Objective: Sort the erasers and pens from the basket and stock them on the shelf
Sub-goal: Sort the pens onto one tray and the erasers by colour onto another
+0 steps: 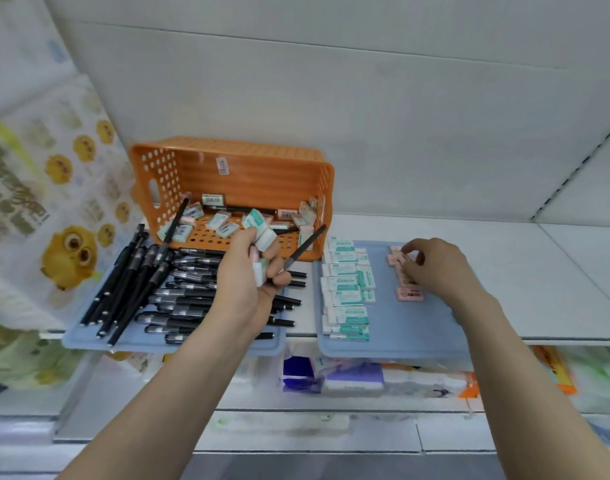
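An orange perforated basket [248, 161] lies tipped on its side on the white shelf [504, 271], with erasers and a few black pens spilling from its mouth. My left hand [251, 282] grips several erasers [265, 237] and one black pen [305, 245] in front of the basket. A blue tray [130, 337] on the left holds many black pens [179, 289]. A second blue tray [400, 334] on the right holds rows of green-and-white erasers [346, 289] and a few pink erasers [410, 294]. My right hand [435, 265] pinches a pink eraser [397, 258] at the top of the pink column.
Patterned plastic packs with yellow owl prints [68, 251] hang at the left. The lower shelf holds packaged goods [331, 375] under the trays. The white back panel rises behind the basket, and bare shelf lies to the right of the trays.
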`<state>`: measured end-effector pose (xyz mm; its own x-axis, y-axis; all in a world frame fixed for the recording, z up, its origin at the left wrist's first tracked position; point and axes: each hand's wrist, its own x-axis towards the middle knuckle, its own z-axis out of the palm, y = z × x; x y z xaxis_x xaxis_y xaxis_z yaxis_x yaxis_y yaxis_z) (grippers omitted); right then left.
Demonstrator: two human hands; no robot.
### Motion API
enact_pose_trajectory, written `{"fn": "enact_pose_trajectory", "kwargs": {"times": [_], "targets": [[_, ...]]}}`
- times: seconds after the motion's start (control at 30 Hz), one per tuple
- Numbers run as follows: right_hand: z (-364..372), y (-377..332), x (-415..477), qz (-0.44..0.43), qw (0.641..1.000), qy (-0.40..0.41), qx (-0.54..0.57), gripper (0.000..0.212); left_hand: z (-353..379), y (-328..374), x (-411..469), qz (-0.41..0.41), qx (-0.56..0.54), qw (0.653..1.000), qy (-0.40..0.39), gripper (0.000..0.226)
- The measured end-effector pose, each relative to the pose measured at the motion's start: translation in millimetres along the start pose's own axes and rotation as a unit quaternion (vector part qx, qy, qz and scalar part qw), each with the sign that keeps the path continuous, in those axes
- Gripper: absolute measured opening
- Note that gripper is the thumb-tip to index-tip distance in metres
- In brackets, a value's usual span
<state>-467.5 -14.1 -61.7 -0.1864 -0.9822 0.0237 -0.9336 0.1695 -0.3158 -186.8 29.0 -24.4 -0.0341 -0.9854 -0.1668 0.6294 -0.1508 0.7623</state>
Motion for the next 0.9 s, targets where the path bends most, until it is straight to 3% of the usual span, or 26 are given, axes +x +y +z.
{"fn": "enact_pose_trajectory", "kwargs": {"times": [0.2,0.3,0.37,0.43,0.5,0.6,0.73,0.9], "targets": [[0.0,-7.9,-0.1,0.066,0.998,0.019,0.01,0.024,0.1,-1.9,-1.9,-0.049,0.004,0.996,-0.073,0.025],[-4.3,-17.0,-6.9,0.054,0.994,0.1,0.009,0.026,6.5,-5.7,0.3,-0.068,-0.006,0.992,-0.102,0.026],[-12.6,-32.7,-15.7,0.039,0.972,0.094,0.213,0.026,12.4,-8.8,3.4,-0.075,-0.013,0.99,-0.116,0.028],[-19.5,-54.2,-27.8,0.039,0.887,-0.01,0.46,0.024,18.1,-12.2,5.9,-0.086,-0.011,0.988,-0.131,0.029],[-21.2,-68.9,-33.3,0.023,0.838,-0.056,0.543,0.013,19.8,-13.9,8.4,-0.099,-0.003,0.985,-0.141,0.031],[-18.7,-79.4,-33.3,0.017,0.819,-0.008,0.574,0.004,6.6,-0.7,13.9,-0.107,0.004,0.987,-0.12,0.031],[-12.1,-92.8,-33.1,-0.008,0.818,0.094,0.567,0.004,-30.6,44.4,25.7,-0.042,0.073,0.996,-0.009,0.026],[20.1,-156.8,-45.9,-0.118,0.865,-0.011,0.488,0.01,-54.6,90.2,33.0,0.052,0.119,0.99,0.056,0.025]]}}
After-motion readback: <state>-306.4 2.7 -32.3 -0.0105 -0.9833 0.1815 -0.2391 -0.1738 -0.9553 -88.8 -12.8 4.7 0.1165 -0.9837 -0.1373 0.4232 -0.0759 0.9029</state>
